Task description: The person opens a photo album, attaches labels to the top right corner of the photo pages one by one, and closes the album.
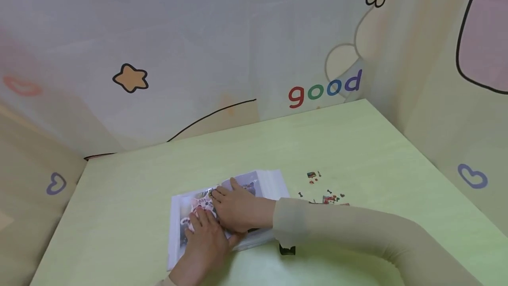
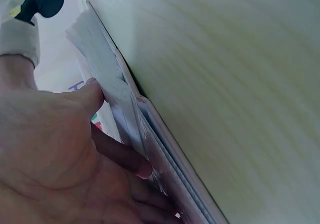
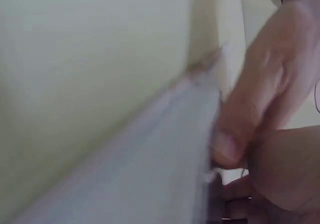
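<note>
An open book (image 1: 274, 184) lies on the pale green table, with a picture of kittens (image 1: 202, 204) showing on its glossy page. My left hand (image 1: 206, 239) rests on the near part of that page, its fingers stretched over the picture. Just right of it, my right hand (image 1: 238, 208) lies flat across the middle of the spread and covers part of it. Seen from the left wrist, the stack of white page edges (image 2: 107, 63) stands beside the thumb. The right wrist view is blurred; the book's pale side (image 3: 150, 169) meets the thumb there.
Small cut-out pictures (image 1: 330, 199) lie scattered on the table right of the book, some partly behind the right sleeve (image 1: 337, 220). A black device (image 1: 287, 250) shows under that sleeve's cuff. A printed cloth wall (image 1: 198, 78) rises behind the table.
</note>
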Available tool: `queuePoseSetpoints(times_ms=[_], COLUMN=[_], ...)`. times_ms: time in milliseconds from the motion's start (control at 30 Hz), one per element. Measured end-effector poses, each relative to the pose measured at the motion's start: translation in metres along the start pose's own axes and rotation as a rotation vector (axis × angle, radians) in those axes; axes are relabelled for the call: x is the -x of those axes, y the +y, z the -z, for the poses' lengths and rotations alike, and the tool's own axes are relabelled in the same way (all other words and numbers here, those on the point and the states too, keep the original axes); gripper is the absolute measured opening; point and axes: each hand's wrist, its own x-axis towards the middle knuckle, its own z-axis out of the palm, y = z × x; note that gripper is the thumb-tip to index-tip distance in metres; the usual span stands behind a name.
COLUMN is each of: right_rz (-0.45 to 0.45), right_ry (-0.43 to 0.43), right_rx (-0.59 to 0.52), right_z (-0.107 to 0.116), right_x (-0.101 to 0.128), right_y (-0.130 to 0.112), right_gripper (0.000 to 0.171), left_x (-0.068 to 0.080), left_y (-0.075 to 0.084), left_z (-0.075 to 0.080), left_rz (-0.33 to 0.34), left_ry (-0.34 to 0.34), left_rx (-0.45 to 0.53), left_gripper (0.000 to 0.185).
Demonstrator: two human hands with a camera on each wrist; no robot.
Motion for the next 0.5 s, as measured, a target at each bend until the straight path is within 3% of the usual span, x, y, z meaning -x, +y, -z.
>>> queuePoseSetpoints(times_ms=[333, 500], right_rz=[-0.038, -0.072], right_ry=[-0.063, -0.065], right_rx=[-0.016, -0.080], right_z=[-0.002, -0.005], right_x=[-0.006, -0.016], right_y=[0.007, 0.015], right_gripper=[0.072, 0.081], left_x=[-0.001, -0.001], left_y=[0.001, 0.000], left_z=[0.001, -0.001], left_rz=[0.015, 0.024], left_ry=[-0.001, 0.010], left_rx=[0.001, 0.013], left_gripper=[0.117, 0.115])
